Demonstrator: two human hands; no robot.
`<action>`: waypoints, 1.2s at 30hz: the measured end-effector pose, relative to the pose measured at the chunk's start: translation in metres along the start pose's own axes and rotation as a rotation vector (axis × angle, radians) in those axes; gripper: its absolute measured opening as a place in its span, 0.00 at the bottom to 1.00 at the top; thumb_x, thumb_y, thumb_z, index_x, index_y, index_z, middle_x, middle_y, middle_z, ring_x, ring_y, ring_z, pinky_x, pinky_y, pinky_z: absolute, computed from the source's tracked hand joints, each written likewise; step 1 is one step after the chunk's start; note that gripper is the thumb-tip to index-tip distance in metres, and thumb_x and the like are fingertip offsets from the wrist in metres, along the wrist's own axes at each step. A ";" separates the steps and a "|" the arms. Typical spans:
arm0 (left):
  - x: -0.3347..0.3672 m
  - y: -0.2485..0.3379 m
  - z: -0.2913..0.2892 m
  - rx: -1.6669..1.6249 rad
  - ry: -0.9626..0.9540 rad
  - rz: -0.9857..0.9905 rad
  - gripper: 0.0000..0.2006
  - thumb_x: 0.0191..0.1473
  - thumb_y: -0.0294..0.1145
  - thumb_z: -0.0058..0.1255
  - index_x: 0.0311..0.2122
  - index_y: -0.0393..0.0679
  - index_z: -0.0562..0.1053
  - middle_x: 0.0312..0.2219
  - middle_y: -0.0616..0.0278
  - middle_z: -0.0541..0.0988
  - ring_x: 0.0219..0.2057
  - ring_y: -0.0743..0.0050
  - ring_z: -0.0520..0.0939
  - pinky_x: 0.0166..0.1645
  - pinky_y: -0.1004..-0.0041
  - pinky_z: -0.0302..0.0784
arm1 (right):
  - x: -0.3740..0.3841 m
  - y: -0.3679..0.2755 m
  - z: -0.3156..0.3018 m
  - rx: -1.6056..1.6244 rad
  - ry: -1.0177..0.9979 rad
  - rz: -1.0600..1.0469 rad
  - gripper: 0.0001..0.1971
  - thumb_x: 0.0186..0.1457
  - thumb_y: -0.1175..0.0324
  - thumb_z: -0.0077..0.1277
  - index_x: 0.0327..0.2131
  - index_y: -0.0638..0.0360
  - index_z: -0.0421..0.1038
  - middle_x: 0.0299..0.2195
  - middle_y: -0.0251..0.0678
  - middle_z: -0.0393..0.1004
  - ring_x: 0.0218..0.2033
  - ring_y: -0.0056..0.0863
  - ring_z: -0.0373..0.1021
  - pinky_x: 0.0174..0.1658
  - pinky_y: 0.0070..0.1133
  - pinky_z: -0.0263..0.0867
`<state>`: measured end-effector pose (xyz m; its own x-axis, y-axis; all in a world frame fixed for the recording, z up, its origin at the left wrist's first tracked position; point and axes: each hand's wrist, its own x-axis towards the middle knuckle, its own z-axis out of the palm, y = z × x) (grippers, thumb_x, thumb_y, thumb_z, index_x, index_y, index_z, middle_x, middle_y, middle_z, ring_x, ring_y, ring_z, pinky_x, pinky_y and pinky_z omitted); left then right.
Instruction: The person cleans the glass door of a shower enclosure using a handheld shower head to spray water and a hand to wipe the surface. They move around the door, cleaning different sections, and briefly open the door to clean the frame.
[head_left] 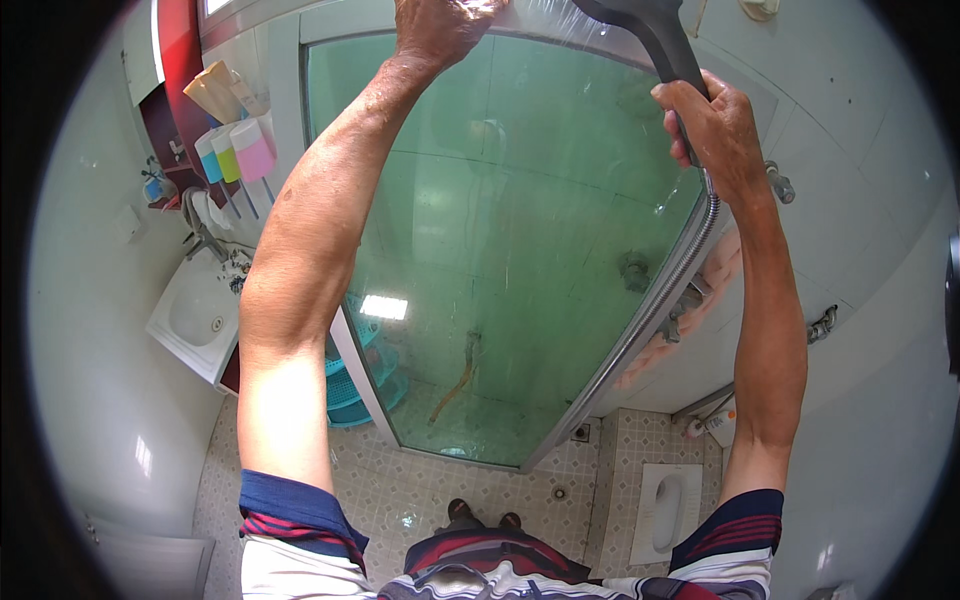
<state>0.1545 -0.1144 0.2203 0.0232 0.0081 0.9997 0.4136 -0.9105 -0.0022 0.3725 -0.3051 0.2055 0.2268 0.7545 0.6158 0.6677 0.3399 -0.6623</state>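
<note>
My right hand (715,130) is wrapped round the handle of a black shower head (655,40), whose head runs up to the top edge of the view. From the handle's lower end a ribbed metal hose (690,245) hangs down along the right side of the green glass panel (500,230). Thin streams of water spray leftward from the shower head toward my left hand (445,30). That hand is raised at the panel's upper frame, wet, with its fingers mostly cut off by the view's edge. Water drops and streaks mark the glass.
At the left stand a white washbasin (200,315) and hanging coloured cups (250,150). Teal basket shelves (350,400) show beside the panel. Wall taps (822,325) are at the right, with a squat toilet (668,510) on a raised tiled step below.
</note>
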 end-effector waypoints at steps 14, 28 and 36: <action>-0.003 0.008 -0.016 0.181 -0.247 -0.172 0.14 0.52 0.41 0.51 0.34 0.41 0.77 0.32 0.45 0.79 0.34 0.47 0.80 0.37 0.58 0.74 | -0.001 0.002 0.008 0.005 -0.053 -0.014 0.13 0.49 0.60 0.55 0.29 0.61 0.70 0.16 0.25 0.65 0.12 0.12 0.61 0.14 0.13 0.58; -0.130 0.144 -0.086 -0.556 -0.799 -0.789 0.31 0.51 0.35 0.61 0.58 0.39 0.61 0.45 0.49 0.76 0.46 0.62 0.78 0.51 0.66 0.74 | -0.066 0.012 0.103 0.513 -0.024 0.078 0.22 0.47 0.59 0.62 0.37 0.67 0.69 0.28 0.39 0.75 0.29 0.27 0.73 0.35 0.27 0.70; -0.108 0.156 -0.109 -0.766 -0.654 -1.014 0.32 0.50 0.30 0.62 0.57 0.37 0.60 0.48 0.57 0.72 0.50 0.69 0.74 0.57 0.67 0.70 | -0.077 -0.027 0.138 0.820 -0.151 0.138 0.24 0.51 0.59 0.61 0.41 0.67 0.64 0.30 0.41 0.74 0.31 0.28 0.73 0.37 0.27 0.71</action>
<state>0.1171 -0.3024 0.1146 0.5152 0.7731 0.3699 -0.0752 -0.3892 0.9181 0.2396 -0.2946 0.1172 0.1325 0.8664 0.4815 -0.0982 0.4948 -0.8634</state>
